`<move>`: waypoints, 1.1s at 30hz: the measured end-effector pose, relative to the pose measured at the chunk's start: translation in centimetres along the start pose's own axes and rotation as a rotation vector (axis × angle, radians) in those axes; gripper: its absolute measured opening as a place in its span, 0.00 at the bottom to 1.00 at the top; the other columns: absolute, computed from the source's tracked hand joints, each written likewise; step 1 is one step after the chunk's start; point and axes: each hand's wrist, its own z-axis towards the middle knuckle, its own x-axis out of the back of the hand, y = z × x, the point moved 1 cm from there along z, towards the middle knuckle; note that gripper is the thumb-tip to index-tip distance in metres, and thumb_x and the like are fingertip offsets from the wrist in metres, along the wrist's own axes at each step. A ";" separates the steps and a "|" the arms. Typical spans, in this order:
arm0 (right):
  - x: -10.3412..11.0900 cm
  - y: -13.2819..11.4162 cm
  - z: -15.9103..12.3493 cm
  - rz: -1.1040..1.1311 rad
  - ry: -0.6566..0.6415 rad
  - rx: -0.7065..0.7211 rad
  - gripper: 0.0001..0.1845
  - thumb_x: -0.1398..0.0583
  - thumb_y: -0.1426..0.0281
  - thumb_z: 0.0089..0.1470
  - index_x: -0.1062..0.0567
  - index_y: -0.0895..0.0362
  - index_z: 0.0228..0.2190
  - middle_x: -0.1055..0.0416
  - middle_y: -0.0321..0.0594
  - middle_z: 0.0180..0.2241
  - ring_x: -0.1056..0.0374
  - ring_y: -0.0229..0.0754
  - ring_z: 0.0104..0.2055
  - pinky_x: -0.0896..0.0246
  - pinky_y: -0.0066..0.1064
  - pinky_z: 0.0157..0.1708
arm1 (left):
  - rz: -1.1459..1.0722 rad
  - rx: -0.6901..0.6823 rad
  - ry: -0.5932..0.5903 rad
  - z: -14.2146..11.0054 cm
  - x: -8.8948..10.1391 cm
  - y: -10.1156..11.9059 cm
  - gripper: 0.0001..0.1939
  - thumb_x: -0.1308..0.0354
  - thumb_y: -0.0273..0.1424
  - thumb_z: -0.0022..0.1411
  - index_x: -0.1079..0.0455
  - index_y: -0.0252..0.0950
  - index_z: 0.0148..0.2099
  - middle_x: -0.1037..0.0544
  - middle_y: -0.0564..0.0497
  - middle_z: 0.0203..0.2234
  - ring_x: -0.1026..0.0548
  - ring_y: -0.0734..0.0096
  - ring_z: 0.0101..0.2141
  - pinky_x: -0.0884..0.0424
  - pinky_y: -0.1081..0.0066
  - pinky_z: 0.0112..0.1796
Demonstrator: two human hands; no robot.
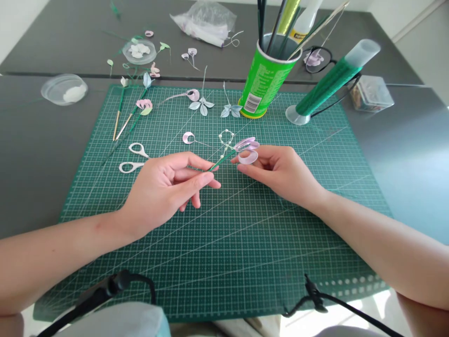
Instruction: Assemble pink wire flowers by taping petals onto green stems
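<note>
Between the thumb and fingers of my left hand [168, 187] is the green-wrapped stem of an artificial flower [247, 144]. Lilac looped petals form its head, and a beaded wire sprig [226, 136] branches beside them. Close against the petals, my right hand [280, 171] has its fingers bent and its thumb near the index finger. The lower petal overlaps those fingers, so whatever they pinch is hidden. Behind the left hand lie white-handled scissors [139, 150], their blades covered. A loose pink petal loop [188, 137] rests on the green cutting mat [217, 262].
A green can [267, 77] holding tools stands at the mat's back edge. Right of it are a green tube [329, 84], eyeglasses [318, 60] and a clear box [372, 93]. Wired flower pieces [201, 106], shallow dishes [65, 89] and a plastic bag [206, 23] lie further back.
</note>
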 end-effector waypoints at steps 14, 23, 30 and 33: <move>0.5 0.7 -0.2 -0.112 0.312 0.169 0.17 0.38 0.72 0.63 0.25 0.49 0.52 0.26 0.44 0.57 0.30 0.52 0.62 0.37 0.52 0.66 | -0.209 0.096 -0.110 0.6 0.1 -0.3 0.05 0.33 0.30 0.67 0.26 0.37 0.41 0.13 0.52 0.30 0.26 0.79 0.18 0.31 0.82 0.17; -1.2 -1.5 -1.7 0.022 -0.257 0.250 0.23 0.38 0.68 0.67 0.25 0.54 0.62 0.18 0.44 0.51 0.22 0.47 0.54 0.27 0.40 0.56 | -0.199 0.068 -0.067 0.7 0.2 -0.7 0.08 0.32 0.33 0.67 0.26 0.38 0.44 0.14 0.52 0.29 0.26 0.79 0.17 0.32 0.80 0.17; 0.4 -1.7 -0.9 0.286 -0.229 -0.015 0.23 0.37 0.50 0.66 0.20 0.57 0.31 0.42 0.29 0.17 0.49 0.31 0.18 0.55 0.28 0.16 | -0.246 0.063 0.045 1.4 0.2 -0.8 0.08 0.32 0.33 0.67 0.25 0.37 0.45 0.15 0.52 0.30 0.29 0.80 0.17 0.33 0.80 0.17; 2.1 -0.9 0.3 0.432 -0.072 -0.034 0.22 0.33 0.49 0.62 0.24 0.55 0.29 0.52 0.25 0.15 0.58 0.29 0.17 0.62 0.30 0.17 | -0.264 0.052 0.119 1.6 0.3 -0.6 0.08 0.32 0.32 0.65 0.26 0.37 0.43 0.16 0.52 0.29 0.31 0.81 0.17 0.35 0.79 0.16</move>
